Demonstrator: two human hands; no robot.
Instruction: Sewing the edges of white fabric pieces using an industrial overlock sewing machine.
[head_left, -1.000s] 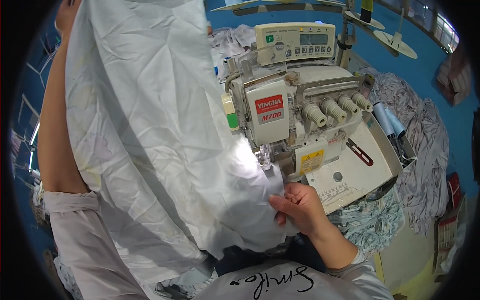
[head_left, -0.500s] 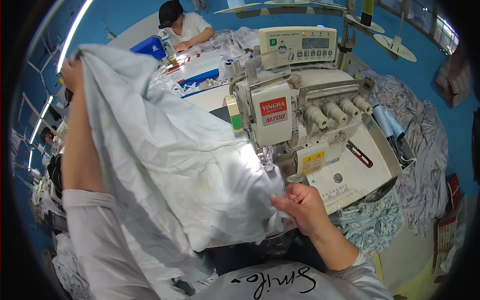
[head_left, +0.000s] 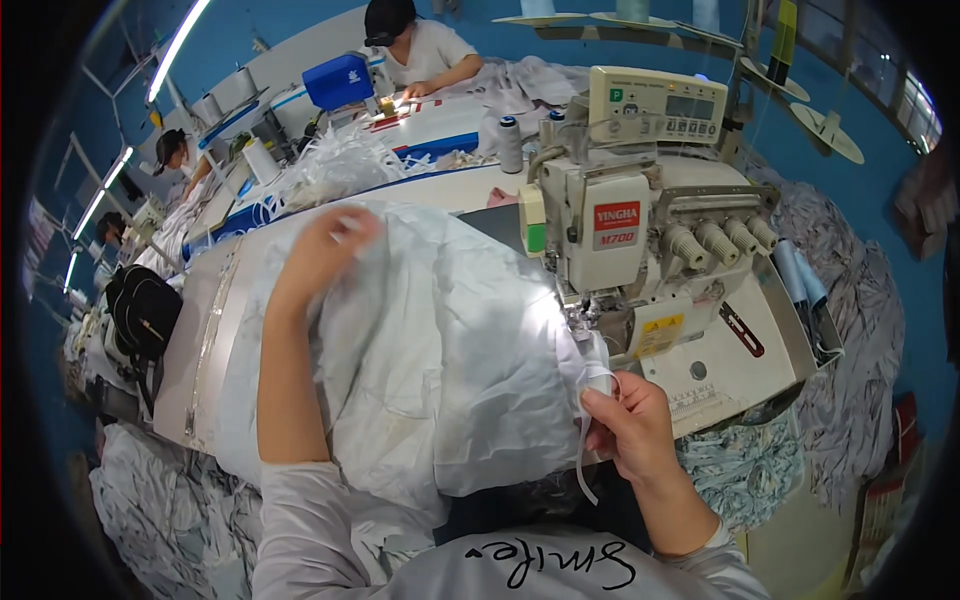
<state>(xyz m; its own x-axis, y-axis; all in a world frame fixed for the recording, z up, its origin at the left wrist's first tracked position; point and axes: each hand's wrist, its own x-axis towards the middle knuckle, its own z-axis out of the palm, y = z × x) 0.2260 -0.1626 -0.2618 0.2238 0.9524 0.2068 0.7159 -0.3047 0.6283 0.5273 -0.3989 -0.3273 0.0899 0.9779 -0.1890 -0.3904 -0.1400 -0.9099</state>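
Observation:
A large piece of white fabric (head_left: 400, 350) lies spread over the sewing table, its right edge under the lit needle area of an overlock sewing machine (head_left: 600, 220). My right hand (head_left: 638, 425) is closed on the fabric's edge just in front of the presser foot (head_left: 583, 318), thumb on top. From that spot a narrow white strip (head_left: 586, 470) dangles toward the table edge. Above the far left part of the fabric is my left hand (head_left: 335, 250), its fingers smeared by motion; whether it grips any cloth is unclear.
Small red-handled snips (head_left: 742, 330) lie on the machine's bed. Thread cones (head_left: 790, 262) stand at its right. Grey cloth heaps (head_left: 850, 330) fill the right side. A black bag (head_left: 140, 310) is at left. Across the table a person (head_left: 425, 50) sews.
My left hand has come down and right from its raised position, and the lifted fabric now lies on the table. A narrow white strip shows at my right hand. The view has shifted left.

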